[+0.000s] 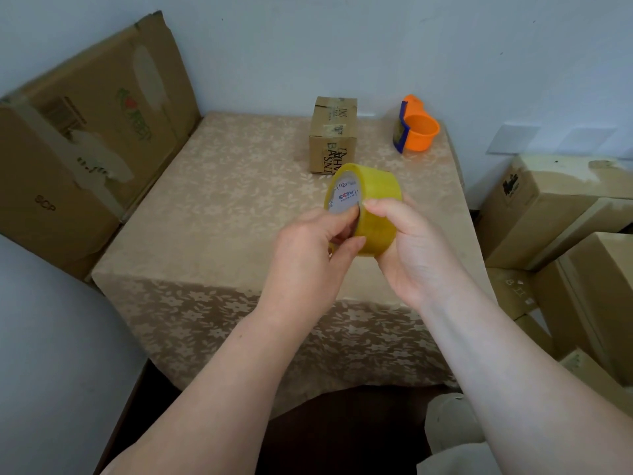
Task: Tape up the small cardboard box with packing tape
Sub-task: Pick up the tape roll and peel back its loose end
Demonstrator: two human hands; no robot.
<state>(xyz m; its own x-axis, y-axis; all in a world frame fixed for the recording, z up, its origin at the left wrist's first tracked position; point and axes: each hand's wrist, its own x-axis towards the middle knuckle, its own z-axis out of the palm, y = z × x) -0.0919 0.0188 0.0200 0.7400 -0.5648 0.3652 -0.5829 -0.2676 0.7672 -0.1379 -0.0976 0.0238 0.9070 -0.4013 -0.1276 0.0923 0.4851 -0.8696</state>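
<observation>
A small brown cardboard box with printed letters and old tape strips stands at the far middle of the table. A yellowish roll of packing tape is held in the air in front of the box, above the table. My right hand grips the roll from the right side and underneath. My left hand pinches the roll's left rim, thumb and fingers at the core with its blue and red label.
An orange tape dispenser lies at the table's far right corner. A large flattened carton leans against the wall on the left. Stacked cartons stand to the right of the table. A beige floral cloth covers the table.
</observation>
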